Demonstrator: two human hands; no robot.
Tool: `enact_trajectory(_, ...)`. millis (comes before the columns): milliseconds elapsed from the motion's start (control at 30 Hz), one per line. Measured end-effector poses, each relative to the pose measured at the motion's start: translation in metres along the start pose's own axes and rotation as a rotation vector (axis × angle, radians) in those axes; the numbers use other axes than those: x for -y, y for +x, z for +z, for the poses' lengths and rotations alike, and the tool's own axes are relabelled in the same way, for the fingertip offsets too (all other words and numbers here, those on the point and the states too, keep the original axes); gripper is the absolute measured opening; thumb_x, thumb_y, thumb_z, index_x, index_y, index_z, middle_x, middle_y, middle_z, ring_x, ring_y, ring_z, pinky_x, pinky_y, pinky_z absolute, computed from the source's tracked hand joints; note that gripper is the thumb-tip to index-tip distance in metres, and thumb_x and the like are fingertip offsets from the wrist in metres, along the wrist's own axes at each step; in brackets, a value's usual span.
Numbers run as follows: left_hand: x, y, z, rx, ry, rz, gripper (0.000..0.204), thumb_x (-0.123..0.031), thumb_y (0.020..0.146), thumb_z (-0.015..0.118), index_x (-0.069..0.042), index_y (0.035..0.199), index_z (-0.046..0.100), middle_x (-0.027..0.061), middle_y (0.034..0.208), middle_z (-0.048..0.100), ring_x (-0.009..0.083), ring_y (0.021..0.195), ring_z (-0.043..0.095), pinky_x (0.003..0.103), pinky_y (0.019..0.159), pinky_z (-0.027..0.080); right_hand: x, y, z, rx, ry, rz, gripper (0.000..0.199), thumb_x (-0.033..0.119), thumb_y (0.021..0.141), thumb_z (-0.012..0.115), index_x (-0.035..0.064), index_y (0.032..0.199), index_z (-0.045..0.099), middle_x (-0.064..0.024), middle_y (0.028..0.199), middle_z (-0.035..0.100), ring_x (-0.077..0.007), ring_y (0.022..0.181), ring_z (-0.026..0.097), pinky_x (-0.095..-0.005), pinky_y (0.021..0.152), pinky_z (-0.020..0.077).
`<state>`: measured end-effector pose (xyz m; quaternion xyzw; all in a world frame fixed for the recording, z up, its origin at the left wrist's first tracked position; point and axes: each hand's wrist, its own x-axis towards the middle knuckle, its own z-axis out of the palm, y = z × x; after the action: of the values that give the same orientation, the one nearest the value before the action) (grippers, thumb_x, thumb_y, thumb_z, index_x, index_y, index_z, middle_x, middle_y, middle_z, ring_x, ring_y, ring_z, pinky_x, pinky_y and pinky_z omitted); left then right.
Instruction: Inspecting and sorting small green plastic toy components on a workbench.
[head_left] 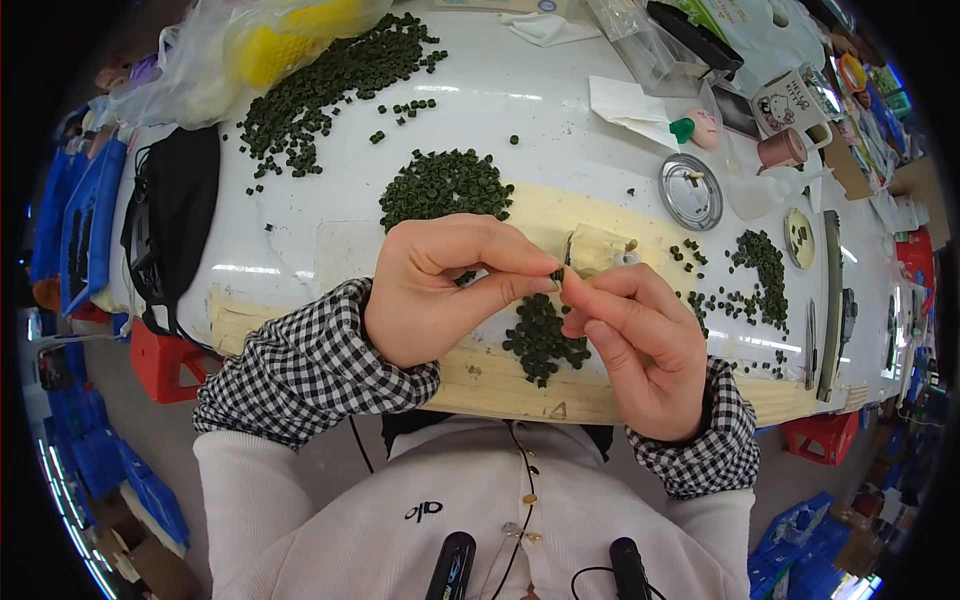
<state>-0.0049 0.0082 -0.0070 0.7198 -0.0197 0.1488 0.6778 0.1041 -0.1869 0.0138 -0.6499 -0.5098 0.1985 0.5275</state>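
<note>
As the left hand pinches a small green piece near the frame's centre, the right hand bends its fingertips beside it, but I cannot tell its grip; a green pile lies below.

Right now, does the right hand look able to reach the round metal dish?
Probably yes: the round metal dish lies beyond the right hand, with only scattered green pieces between. But its fingertips meet the left hand at a small dark piece, and may need freeing first.
</note>
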Motion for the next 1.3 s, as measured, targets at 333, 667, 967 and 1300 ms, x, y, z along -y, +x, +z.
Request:
enact_trajectory(333,-0.006,0.002,0.004,-0.061,-0.104,-0.055,0.017,0.01,0.084,0.063,0.004,0.1,0.066,0.0138,0.096,0.067,0.0157,0.086,0.065,0.027,0.078,0.052,0.004,0.0,-0.003,-0.131,0.033,0.066,0.034,-0.002,0.087,0.061,0.0001,0.121,0.062,-0.0097,0.098,0.06,-0.0136,0.077,0.057,-0.0238,0.067,0.0479)
enact_trajectory(667,-0.006,0.002,0.005,-0.065,-0.13,-0.079,0.016,0.01,0.084,0.063,0.004,0.099,0.065,0.0142,0.097,0.067,0.0151,0.086,0.065,0.026,0.078,0.053,-0.004,0.014,-0.027,-0.289,-0.676,-0.042,0.023,0.005,0.075,0.074,0.0015,0.097,0.067,-0.009,0.082,0.057,-0.0244,0.076,0.053,-0.0327,0.066,0.0438)
enact_trajectory(967,-0.005,0.001,0.005,-0.027,-0.127,-0.09,0.016,0.011,0.084,0.063,0.005,0.098,0.065,0.0146,0.098,0.067,0.0159,0.087,0.066,0.027,0.079,0.053,0.014,0.013,-0.026,-0.468,-0.584,-0.034,0.01,-0.002,0.076,0.072,0.0002,0.083,0.065,-0.0092,0.08,0.06,-0.0218,0.074,0.057,-0.0295,0.067,0.0456)
enact_trajectory(1300,-0.004,0.001,0.007,0.101,-0.127,-0.159,0.017,0.013,0.082,0.063,0.005,0.096,0.067,0.0155,0.098,0.067,0.0181,0.091,0.066,0.027,0.081,0.054,0.004,0.009,-0.006,-0.236,0.12,-0.095,0.009,0.004,0.094,0.056,-0.0042,0.097,0.055,-0.0108,0.091,0.062,-0.0144,0.08,0.063,-0.0246,0.071,0.0511)
